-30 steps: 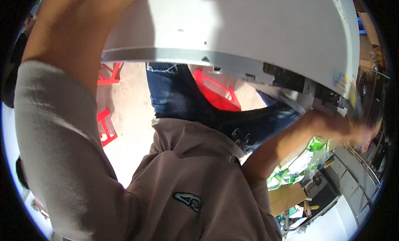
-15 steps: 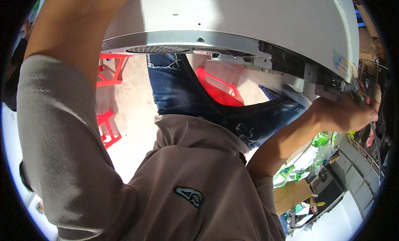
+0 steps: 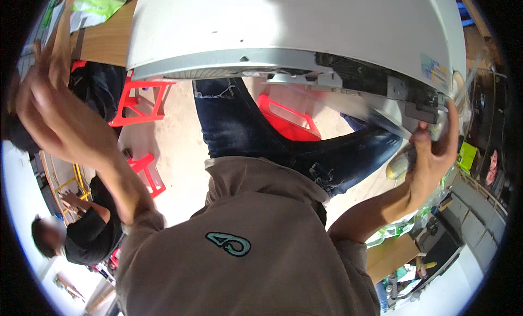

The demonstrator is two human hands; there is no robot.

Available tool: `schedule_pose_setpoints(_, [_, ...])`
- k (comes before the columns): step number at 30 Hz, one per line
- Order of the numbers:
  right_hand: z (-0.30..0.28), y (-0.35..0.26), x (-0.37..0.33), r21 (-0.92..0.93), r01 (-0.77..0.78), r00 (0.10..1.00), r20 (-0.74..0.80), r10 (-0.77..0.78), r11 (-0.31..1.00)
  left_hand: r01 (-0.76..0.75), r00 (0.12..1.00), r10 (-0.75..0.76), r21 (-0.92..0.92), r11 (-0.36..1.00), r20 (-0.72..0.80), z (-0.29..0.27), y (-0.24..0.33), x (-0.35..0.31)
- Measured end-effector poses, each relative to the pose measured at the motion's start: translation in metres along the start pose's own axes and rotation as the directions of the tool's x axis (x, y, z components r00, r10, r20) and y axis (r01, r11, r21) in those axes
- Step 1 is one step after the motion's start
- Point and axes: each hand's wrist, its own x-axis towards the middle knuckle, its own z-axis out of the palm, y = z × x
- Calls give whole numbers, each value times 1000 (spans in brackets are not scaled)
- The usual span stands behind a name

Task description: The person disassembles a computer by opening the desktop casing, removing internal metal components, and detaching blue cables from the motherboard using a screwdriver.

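A large white appliance housing (image 3: 218, 19) with a silver trim strip (image 3: 212, 59) spans the top of the view, above my lap. Along its right underside the dark inner edge (image 3: 359, 75) is exposed. My right hand (image 3: 433, 152) is at the near right corner. Its thumb presses below a small dark grey block (image 3: 421, 112), and a finger reaches up along the block's right side. Out to the far left, clear of the housing, is my left hand (image 3: 52, 109). Motion smears its fingers, so I cannot make out whether anything is in them.
Red plastic stools (image 3: 294, 125) stand on the floor below the housing. A wooden table (image 3: 103, 41) with a green and white bag is at upper left. Another person (image 3: 87, 229) in black sits at lower left. At lower right are a cardboard box (image 3: 389, 256) and plastic bags.
My left arm has swung down and outward from the housing to the left. The thin rod-like tool seen at my right hand no longer shows in its grip, and that hand's fingers have moved to the block.
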Motion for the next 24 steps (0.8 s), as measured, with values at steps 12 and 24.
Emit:
schedule_pose_setpoints(12, [28, 4, 22, 287, 120, 992, 11, -128, 950, 748, 633, -728, -450, 487, 264, 60, 74, -114])
schedule_pose_setpoints(24, [45, -13, -1, 341, 116, 989, -130, -75, 933, 744, 665, -726, -241, 623, 177, 61, 76, -116])
